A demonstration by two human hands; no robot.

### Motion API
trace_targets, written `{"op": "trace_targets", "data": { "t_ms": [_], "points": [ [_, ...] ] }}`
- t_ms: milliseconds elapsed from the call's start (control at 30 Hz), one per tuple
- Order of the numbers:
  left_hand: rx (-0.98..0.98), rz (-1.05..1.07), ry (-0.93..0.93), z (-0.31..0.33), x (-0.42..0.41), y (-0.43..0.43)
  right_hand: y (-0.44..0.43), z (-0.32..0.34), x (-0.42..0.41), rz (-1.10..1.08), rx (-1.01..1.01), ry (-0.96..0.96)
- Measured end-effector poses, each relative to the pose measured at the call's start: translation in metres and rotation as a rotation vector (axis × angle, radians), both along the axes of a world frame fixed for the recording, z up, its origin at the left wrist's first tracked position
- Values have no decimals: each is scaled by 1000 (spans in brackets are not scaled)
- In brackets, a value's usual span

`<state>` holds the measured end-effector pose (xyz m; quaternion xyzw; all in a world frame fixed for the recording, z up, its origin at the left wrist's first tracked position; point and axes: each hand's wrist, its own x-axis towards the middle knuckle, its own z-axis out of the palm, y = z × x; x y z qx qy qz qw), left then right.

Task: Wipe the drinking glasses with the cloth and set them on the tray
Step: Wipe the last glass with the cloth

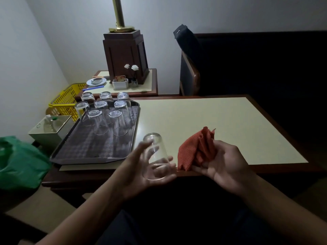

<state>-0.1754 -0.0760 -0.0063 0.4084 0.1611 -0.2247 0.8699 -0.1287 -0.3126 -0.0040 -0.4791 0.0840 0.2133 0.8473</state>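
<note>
My left hand point(139, 172) holds a clear drinking glass point(155, 152) upside down over the table's near edge, fingers curled around its wide mouth end. To its right, my right hand point(224, 165) grips a bunched orange-red cloth point(198, 149), apart from the glass. A dark patterned tray point(88, 147) lies at the table's left end. Several clear glasses point(115, 121) stand upside down in rows on its far half; its near half is bare.
The cream-topped table point(212, 124) stretches right of the tray. A yellow basket point(65, 101), a grey box point(51, 128) and a green bag point(19, 163) sit left of the table. A side table behind carries a lamp base point(125, 55), a plate and a holder. A dark chair point(189, 71) stands behind.
</note>
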Motion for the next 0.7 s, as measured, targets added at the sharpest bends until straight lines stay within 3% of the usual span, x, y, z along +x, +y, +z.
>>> {"op": "trace_targets", "data": {
  "t_ms": [100, 267, 400, 467, 567, 633, 700],
  "points": [
    [119, -216, -131, 0, -1, -1, -3, 1, 3, -28, -45, -34],
    [619, -262, -267, 2, 0, 11, 5, -3, -8, 28, -182, -238],
    [620, -136, -306, 1, 7, 22, 12, -14, -27, 225, -630, -765],
    [562, -118, -325, 0, 7, 23, 10, -20, -30, 185, -840, -1104],
    [463, -126, -350, -2, 6, 22, 7, -23, -27, 223, -943, -1506],
    [520, -171, -443, 2, 3, 23, 6, -17, -27, 236, -870, -1376],
    [527, -238, -561, 6, 2, 23, 5, -4, -26, 276, -679, -931]
  ]
}}
